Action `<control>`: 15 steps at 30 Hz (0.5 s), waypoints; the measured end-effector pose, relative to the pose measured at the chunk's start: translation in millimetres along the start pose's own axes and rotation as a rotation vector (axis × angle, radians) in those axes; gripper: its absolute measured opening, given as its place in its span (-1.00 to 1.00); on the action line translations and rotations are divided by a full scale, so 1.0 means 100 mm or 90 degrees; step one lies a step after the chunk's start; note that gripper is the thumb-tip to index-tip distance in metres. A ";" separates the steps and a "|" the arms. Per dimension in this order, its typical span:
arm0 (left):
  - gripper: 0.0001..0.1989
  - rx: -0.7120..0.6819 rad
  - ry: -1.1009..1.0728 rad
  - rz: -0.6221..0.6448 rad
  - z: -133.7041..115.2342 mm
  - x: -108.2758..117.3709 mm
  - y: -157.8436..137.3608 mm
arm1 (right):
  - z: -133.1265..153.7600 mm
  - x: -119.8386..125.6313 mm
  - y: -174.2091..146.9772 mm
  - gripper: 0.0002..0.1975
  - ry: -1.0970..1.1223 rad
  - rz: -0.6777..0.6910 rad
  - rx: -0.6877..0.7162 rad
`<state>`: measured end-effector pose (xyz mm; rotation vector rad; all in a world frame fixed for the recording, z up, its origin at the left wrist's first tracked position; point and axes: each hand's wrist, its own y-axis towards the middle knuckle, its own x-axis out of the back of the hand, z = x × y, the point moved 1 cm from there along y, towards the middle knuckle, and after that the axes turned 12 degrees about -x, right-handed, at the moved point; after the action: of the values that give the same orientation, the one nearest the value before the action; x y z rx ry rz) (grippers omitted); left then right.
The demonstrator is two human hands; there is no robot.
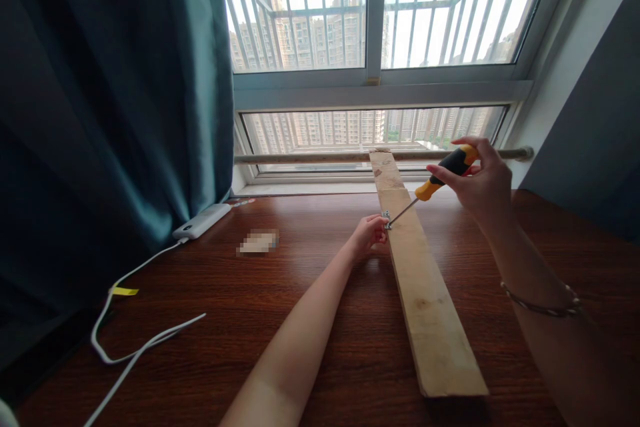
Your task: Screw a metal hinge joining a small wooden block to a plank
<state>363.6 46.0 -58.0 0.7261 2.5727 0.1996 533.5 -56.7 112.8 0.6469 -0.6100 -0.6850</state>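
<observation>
- On the left edge of a long pale board (423, 300), beyond its midpoint, sits a small metal fitting (387, 221), too small for me to identify.
- I see the left hand (371, 233) pinching that fitting, its fingers nearly closed.
- The right hand (485, 180) wraps its fingers round a yellow-and-black screwdriver (447, 170), whose shaft slants down to the fitting.
- My worry: pushed at that slant, the tip could skid off and jab the left fingers beside it. With no clamp that I can see, the board could also shift under sideways force.
- Writing: I can read none. A pixelated patch (257, 242) on the brown tabletop (300, 287) hides its detail; the white device (203, 221) and yellow tag (125, 291) show nothing legible.
- Farther out, a teal curtain (165, 80) hangs left of a barred window (375, 77).
</observation>
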 end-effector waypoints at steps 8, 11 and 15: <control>-0.78 0.006 0.000 -0.007 0.00 0.00 0.00 | 0.05 -0.04 0.00 -0.48 0.129 0.066 -0.048; -0.77 0.006 0.001 -0.010 0.01 0.00 0.01 | 0.04 -0.07 -0.04 -0.50 0.073 0.006 -0.024; -0.77 0.007 0.001 -0.009 0.01 0.00 0.01 | 0.02 -0.08 -0.04 -0.48 0.000 -0.032 -0.033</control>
<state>364.3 47.2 -58.7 0.7121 2.5818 0.1822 526.3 -53.8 109.2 0.6157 -0.5760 -0.7451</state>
